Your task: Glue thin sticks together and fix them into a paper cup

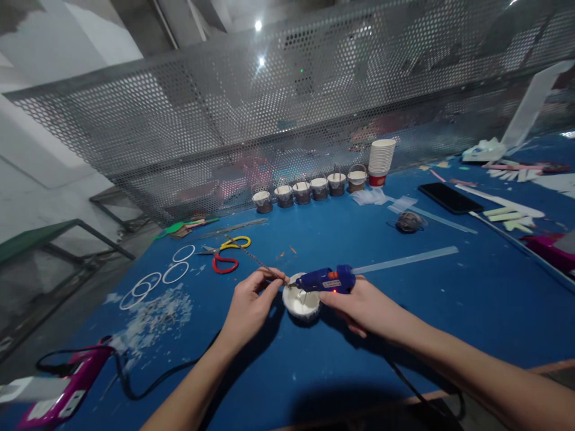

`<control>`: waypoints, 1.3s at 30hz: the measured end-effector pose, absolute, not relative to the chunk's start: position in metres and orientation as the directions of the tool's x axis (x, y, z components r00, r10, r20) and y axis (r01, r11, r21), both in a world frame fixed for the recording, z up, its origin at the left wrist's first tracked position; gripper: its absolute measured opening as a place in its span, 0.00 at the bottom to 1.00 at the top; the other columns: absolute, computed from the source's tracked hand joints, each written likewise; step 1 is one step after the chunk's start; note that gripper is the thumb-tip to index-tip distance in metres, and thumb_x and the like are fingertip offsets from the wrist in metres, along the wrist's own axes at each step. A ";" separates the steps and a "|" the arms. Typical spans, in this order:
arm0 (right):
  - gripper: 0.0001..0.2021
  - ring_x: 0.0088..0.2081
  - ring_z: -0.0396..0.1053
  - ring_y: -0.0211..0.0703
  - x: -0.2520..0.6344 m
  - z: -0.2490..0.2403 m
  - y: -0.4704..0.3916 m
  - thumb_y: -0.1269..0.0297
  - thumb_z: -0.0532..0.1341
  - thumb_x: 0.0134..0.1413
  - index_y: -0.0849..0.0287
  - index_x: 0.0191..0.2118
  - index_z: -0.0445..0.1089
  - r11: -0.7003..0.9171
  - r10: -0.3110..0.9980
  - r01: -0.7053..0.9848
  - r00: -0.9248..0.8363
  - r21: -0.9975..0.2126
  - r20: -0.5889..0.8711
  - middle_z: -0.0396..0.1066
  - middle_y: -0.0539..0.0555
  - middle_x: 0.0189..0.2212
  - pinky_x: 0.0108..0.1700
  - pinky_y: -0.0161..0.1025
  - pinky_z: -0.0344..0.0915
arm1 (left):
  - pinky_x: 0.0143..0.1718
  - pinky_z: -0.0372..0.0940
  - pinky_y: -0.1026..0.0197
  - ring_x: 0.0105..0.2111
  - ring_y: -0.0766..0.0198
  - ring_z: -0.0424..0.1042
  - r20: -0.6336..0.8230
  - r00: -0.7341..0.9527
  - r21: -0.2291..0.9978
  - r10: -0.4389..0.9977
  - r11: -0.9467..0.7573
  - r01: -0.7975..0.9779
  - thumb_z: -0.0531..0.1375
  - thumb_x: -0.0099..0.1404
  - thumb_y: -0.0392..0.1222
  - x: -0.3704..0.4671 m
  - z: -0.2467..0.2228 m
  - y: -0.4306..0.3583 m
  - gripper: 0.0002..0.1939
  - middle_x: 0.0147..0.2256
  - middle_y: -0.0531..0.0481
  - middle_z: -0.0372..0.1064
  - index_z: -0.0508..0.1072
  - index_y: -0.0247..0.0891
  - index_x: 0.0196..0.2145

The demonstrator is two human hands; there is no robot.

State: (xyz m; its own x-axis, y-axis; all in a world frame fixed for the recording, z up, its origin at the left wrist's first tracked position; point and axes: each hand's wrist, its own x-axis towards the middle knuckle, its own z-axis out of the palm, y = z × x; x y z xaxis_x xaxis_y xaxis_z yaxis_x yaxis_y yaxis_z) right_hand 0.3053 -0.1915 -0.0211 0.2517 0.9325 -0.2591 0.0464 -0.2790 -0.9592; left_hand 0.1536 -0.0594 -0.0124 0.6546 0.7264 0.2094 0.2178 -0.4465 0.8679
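Note:
A small white paper bowl [302, 304] stands on the blue table [287, 371], in front of me. My left hand [254, 302] pinches a thin dark twisted cord [251, 254] at the bowl's left rim; the cord runs up and left from the fingertips. Closed around a blue glue gun [324, 280], my right hand [359, 304] keeps its nozzle by the left fingertips, over the bowl's rim. A long clear glue stick [406, 260] sticks out of the gun's back. Whether the nozzle touches the cord cannot be told.
Scissors [226, 263], white rings [175, 273] and scraps lie left; a power strip [74, 383] and black cable are nearer. Several covered cups [302, 193] and a cup stack [381, 161] line the back. Dark yarn [408, 222], a phone [450, 198] and strips lie right.

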 end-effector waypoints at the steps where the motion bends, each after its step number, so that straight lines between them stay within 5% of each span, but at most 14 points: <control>1: 0.17 0.08 0.50 0.29 0.305 -0.021 -0.192 0.62 0.54 0.53 0.58 0.16 0.57 -0.280 0.934 0.049 0.246 -0.959 -0.260 0.51 0.41 0.06 0.11 0.27 0.46 | 0.34 0.65 0.62 0.32 0.63 0.71 0.208 0.656 0.871 0.726 -0.442 0.214 0.57 0.58 0.42 0.154 -0.012 -0.059 0.07 0.32 0.48 0.72 0.73 0.37 0.28; 15: 0.18 0.09 0.50 0.30 0.302 -0.015 -0.196 0.61 0.53 0.53 0.58 0.14 0.57 -0.255 0.940 0.150 0.269 -0.955 -0.209 0.50 0.43 0.05 0.13 0.28 0.49 | 0.34 0.64 0.63 0.33 0.63 0.70 0.183 0.653 0.889 0.735 -0.407 0.210 0.57 0.58 0.42 0.155 -0.015 -0.057 0.07 0.33 0.48 0.72 0.71 0.36 0.28; 27: 0.10 0.13 0.52 0.32 0.298 -0.004 -0.200 0.62 0.54 0.52 0.59 0.24 0.66 -0.319 0.921 0.272 0.316 -0.908 -0.229 0.51 0.42 0.08 0.15 0.29 0.48 | 0.33 0.65 0.62 0.33 0.61 0.71 0.173 0.622 0.902 0.764 -0.376 0.211 0.58 0.57 0.43 0.157 -0.012 -0.060 0.07 0.32 0.46 0.73 0.71 0.36 0.28; 39: 0.16 0.10 0.51 0.31 0.304 -0.018 -0.196 0.61 0.53 0.53 0.59 0.17 0.61 -0.252 0.940 0.160 0.275 -0.954 -0.202 0.51 0.43 0.06 0.13 0.29 0.49 | 0.34 0.64 0.62 0.32 0.63 0.71 0.198 0.642 0.888 0.741 -0.413 0.203 0.57 0.58 0.42 0.156 -0.013 -0.059 0.07 0.32 0.48 0.73 0.72 0.37 0.28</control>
State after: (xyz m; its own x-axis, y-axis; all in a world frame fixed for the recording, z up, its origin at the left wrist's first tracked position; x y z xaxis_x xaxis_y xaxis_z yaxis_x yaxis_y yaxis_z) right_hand 0.3044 -0.1963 -0.0182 0.2753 0.9398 -0.2023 0.1603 -0.2524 -0.9542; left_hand 0.1560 -0.0587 -0.0133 0.6420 0.7407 0.1982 0.2029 -0.4135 0.8876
